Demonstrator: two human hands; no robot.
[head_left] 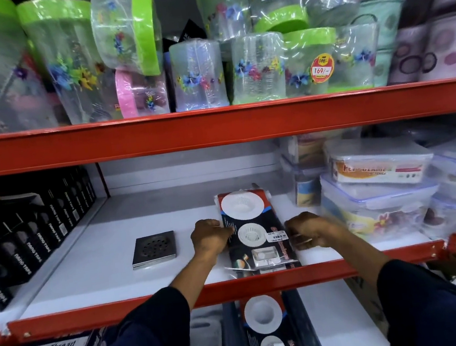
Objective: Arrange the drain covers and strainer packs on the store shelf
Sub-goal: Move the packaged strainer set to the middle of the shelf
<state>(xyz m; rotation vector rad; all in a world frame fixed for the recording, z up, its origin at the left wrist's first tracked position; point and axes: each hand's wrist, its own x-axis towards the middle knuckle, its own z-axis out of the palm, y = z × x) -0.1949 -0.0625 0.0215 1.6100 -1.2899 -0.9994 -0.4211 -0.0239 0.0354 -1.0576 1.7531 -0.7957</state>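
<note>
Mid-placement: left hand [210,236] and right hand [311,231], fingers curled, apparently pinching edges of strainer pack [257,232] flat on shelf [88,264]; next, square it beside drain cover [153,249].

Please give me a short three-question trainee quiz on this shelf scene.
1. True or false: the drain cover lies on the strainer pack.
2. Which hand is nearer the drain cover: left hand or right hand?
3. What stands stacked right of the pack?

Key:
1. False; it lies apart, to the pack's left.
2. Left hand.
3. Lidded plastic containers.
</note>
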